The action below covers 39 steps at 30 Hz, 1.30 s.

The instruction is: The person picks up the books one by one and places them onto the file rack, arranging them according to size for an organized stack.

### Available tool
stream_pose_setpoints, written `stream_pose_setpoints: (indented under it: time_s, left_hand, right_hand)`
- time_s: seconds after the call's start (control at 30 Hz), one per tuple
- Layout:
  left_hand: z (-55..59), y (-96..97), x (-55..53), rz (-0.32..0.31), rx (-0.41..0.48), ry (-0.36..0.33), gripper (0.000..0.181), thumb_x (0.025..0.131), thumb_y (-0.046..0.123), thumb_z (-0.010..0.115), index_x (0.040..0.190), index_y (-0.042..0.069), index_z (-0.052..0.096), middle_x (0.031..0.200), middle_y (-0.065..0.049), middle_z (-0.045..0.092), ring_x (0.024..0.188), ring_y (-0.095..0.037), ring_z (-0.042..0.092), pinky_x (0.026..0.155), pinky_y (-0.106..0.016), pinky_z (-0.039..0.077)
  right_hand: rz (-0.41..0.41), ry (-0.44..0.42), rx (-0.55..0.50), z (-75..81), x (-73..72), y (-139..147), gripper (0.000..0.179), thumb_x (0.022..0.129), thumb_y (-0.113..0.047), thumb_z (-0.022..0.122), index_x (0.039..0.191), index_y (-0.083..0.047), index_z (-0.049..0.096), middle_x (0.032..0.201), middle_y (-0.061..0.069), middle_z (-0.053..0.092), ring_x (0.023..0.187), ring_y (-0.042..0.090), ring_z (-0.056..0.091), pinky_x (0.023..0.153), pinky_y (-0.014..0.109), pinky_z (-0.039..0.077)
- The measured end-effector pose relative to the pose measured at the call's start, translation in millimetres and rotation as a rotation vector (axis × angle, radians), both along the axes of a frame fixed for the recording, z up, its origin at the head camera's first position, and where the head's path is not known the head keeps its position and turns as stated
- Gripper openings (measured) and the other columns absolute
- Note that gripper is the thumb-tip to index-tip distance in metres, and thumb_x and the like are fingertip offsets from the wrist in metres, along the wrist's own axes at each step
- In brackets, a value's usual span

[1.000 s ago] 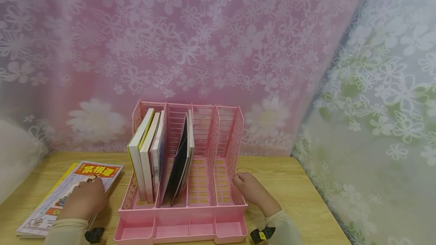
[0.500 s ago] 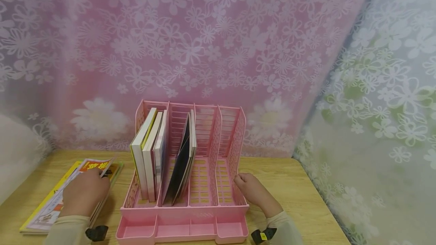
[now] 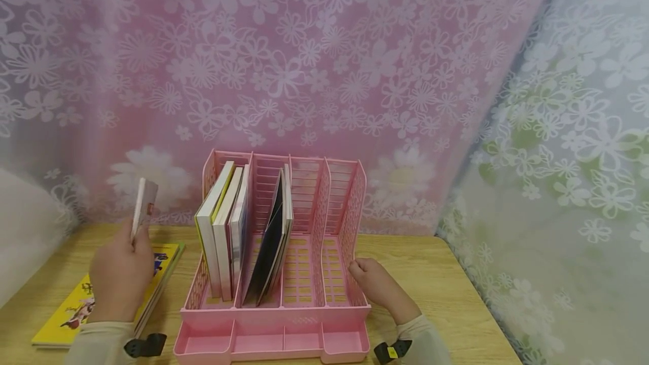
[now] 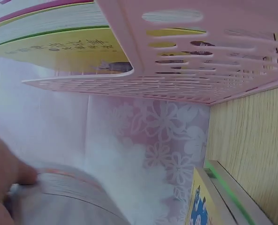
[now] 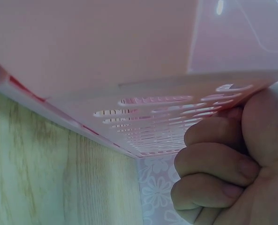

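Observation:
My left hand (image 3: 121,275) pinches a thin pale book (image 3: 144,204), raised nearly upright above the left of the table. Up close, the left wrist view shows the thumb side of that hand on the blurred book (image 4: 78,199). Below it lies a small stack with a yellow book (image 3: 59,317) on top. A pink desk organizer (image 3: 274,315) with upright slots stands in the middle. Its right side wall is gripped near the front by my right hand (image 3: 381,289), fingers curled in the right wrist view beside the slotted wall (image 5: 148,115).
Several thick books (image 3: 218,241) stand in the organizer's leftmost slot. Thin dark-covered books (image 3: 266,258) lean in the second. Shallow trays (image 3: 258,342) run along its front. A floral curtain (image 3: 324,72) hangs behind the wooden table (image 3: 426,258).
My left hand has lifted the top book off the left stack and tipped it upright, uncovering the yellow book. My right hand keeps its grip on the organizer.

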<state>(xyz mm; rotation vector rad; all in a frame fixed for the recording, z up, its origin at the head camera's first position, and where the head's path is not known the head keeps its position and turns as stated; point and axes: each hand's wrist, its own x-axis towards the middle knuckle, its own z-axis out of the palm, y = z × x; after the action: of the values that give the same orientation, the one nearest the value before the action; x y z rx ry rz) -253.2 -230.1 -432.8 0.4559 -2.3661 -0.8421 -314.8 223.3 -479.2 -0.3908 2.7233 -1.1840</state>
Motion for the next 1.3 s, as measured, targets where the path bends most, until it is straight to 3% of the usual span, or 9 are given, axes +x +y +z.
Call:
stream_pose_setpoints:
  time_s: [0.1, 0.17, 0.27, 0.43, 0.53, 0.73, 0.87, 1.07, 1.3]
  left_hand:
    - [2.1, 2.6, 1.8, 0.051, 0.117, 0.131, 0.044, 0.109, 0.027, 0.039, 0.140, -0.002, 0.047, 0.111, -0.034, 0.066, 0.080, -0.049, 0.063, 0.058, -0.054, 0.047]
    - [2.8, 3.6, 2.2, 0.067, 0.188, 0.193, 0.045, 0.106, 0.026, 0.037, 0.142, -0.001, 0.043, 0.120, -0.035, 0.063, 0.093, -0.054, 0.064, 0.068, -0.064, 0.049]
    - [1.7, 3.7, 1.1, 0.059, 0.233, 0.206, 0.045, 0.103, 0.023, 0.035, 0.140, -0.001, 0.040, 0.119, -0.035, 0.063, 0.099, -0.057, 0.064, 0.075, -0.069, 0.047]
    - [-0.9, 1.2, -0.7, 0.034, 0.202, 0.104, 0.045, 0.099, 0.020, 0.041, 0.139, -0.002, 0.039, 0.116, -0.038, 0.063, 0.096, -0.057, 0.064, 0.066, -0.061, 0.047]
    - [0.5, -1.1, 0.1, 0.016, 0.169, 0.036, 0.048, 0.097, 0.022, 0.049, 0.137, -0.004, 0.041, 0.117, -0.038, 0.062, 0.098, -0.056, 0.064, 0.068, -0.061, 0.048]
    - [2.2, -2.3, 0.4, -0.086, 0.009, -0.033, 0.045, 0.098, 0.029, 0.059, 0.125, -0.005, 0.053, 0.112, -0.034, 0.067, 0.091, -0.052, 0.066, 0.065, -0.058, 0.049]
    - [2.7, -1.7, 0.9, -0.149, -0.038, -0.067, 0.046, 0.099, 0.031, 0.058, 0.126, -0.007, 0.059, 0.114, -0.035, 0.068, 0.090, -0.051, 0.068, 0.063, -0.059, 0.051]
    - [5.7, -0.5, 0.6, -0.194, -0.062, -0.157, 0.051, 0.103, 0.035, 0.050, 0.131, -0.006, 0.061, 0.120, -0.034, 0.066, 0.095, -0.051, 0.068, 0.064, -0.058, 0.051]
    - [10.5, 1.5, 1.6, -0.270, -0.024, -0.285, 0.063, 0.106, 0.039, 0.043, 0.143, -0.011, 0.048, 0.131, -0.039, 0.058, 0.103, -0.054, 0.065, 0.069, -0.059, 0.053]
  right_hand:
    - [-0.002, -0.003, 0.003, 0.8, 0.0, -0.2, 0.039, 0.108, -0.022, 0.043, 0.079, -0.001, 0.057, 0.067, -0.001, 0.039, 0.062, 0.014, 0.039, 0.058, 0.031, 0.037]
    - [-0.003, -0.003, 0.005, 0.9, -0.3, -0.2, 0.039, 0.108, -0.022, 0.043, 0.078, -0.002, 0.056, 0.067, -0.002, 0.039, 0.062, 0.014, 0.039, 0.058, 0.030, 0.037]
    - [-0.001, -0.001, 0.006, 0.9, -0.1, 0.2, 0.039, 0.108, -0.021, 0.043, 0.076, -0.003, 0.054, 0.066, -0.002, 0.039, 0.061, 0.014, 0.038, 0.057, 0.030, 0.036]
    - [0.009, 0.000, -0.001, -0.1, -1.0, 0.8, 0.040, 0.109, -0.022, 0.043, 0.074, -0.004, 0.052, 0.065, -0.002, 0.038, 0.060, 0.014, 0.037, 0.056, 0.029, 0.036]
    - [0.015, -0.002, -0.007, 0.1, -1.7, 0.3, 0.040, 0.109, -0.021, 0.042, 0.075, -0.003, 0.054, 0.065, -0.002, 0.038, 0.060, 0.014, 0.036, 0.057, 0.030, 0.036]
    - [0.005, -0.006, -0.008, 1.1, -0.6, -0.4, 0.039, 0.109, -0.022, 0.043, 0.076, -0.004, 0.054, 0.066, -0.002, 0.039, 0.061, 0.014, 0.037, 0.058, 0.031, 0.037]
    - [-0.004, -0.008, -0.008, 0.6, 0.2, -0.5, 0.039, 0.108, -0.022, 0.043, 0.075, -0.006, 0.053, 0.066, -0.002, 0.037, 0.061, 0.014, 0.037, 0.058, 0.031, 0.037]
    - [0.001, 0.017, 0.003, 1.0, 0.4, -0.7, 0.038, 0.107, -0.018, 0.043, 0.069, -0.013, 0.045, 0.065, -0.002, 0.036, 0.060, 0.013, 0.035, 0.057, 0.029, 0.034]
    - [-0.001, 0.013, 0.004, -0.3, -0.3, -0.7, 0.038, 0.107, -0.019, 0.043, 0.070, -0.012, 0.046, 0.065, -0.002, 0.036, 0.060, 0.013, 0.036, 0.057, 0.029, 0.035]
